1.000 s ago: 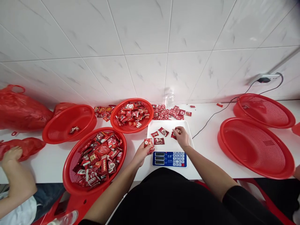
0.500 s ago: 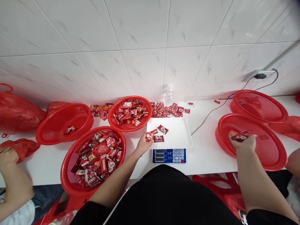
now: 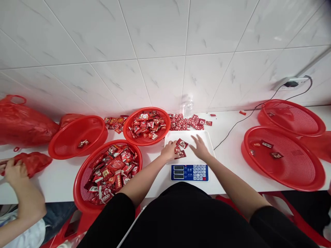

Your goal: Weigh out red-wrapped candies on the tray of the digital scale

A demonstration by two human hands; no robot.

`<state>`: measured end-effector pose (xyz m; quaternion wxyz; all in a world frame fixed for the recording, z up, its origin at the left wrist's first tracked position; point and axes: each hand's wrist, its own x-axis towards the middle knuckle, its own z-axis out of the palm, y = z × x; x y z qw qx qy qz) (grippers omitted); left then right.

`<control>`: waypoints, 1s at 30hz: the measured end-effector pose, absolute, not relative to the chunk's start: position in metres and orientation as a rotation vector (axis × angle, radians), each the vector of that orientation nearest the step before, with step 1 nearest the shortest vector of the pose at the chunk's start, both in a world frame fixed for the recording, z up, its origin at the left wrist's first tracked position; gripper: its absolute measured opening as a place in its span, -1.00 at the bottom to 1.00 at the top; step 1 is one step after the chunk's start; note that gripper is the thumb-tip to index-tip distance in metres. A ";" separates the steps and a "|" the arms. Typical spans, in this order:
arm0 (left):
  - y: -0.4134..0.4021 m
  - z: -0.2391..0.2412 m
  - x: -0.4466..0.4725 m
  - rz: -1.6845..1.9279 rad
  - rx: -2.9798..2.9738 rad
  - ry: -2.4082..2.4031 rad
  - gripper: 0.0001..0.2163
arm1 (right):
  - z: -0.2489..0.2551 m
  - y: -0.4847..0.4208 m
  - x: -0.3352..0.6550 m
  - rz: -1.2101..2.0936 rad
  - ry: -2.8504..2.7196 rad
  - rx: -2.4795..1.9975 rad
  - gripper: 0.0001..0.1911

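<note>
My left hand (image 3: 169,151) is at the left part of the scale's white tray (image 3: 204,137), its fingers closed on small red packets (image 3: 177,149). Another dark red packet (image 3: 182,143) with a pale print lies just beyond those fingers. Over the tray's right half hovers my right hand (image 3: 200,148), fingers spread and nothing in them. Below the tray shows the scale's blue panel (image 3: 189,173) with keys and displays.
Left of the scale stand a large basket (image 3: 138,155) heaped with red packets and a smaller filled basket (image 3: 169,121). At right, a red basket (image 3: 297,172) holds several packets. A clear bottle (image 3: 188,108) stands by the wall. A co-worker's hand (image 3: 17,170) grips a red bag (image 3: 34,163).
My right hand has left the right basket, where packets now lie, and come over the tray with fingers spread. My left hand has moved slightly farther over the tray.
</note>
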<state>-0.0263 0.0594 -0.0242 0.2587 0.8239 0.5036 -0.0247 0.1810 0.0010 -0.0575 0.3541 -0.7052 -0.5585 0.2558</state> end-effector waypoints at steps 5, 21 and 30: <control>0.058 -0.022 -0.016 -0.142 2.177 1.424 -0.37 | -0.059 0.016 0.136 0.821 -1.684 -1.751 -0.59; 0.040 -0.033 0.007 0.469 1.577 1.201 -0.57 | -0.049 -0.018 0.125 1.314 -0.799 -1.392 -0.59; 0.023 -0.020 0.018 0.390 1.883 0.988 -0.55 | -0.053 -0.022 0.132 1.352 -0.288 -1.168 -0.46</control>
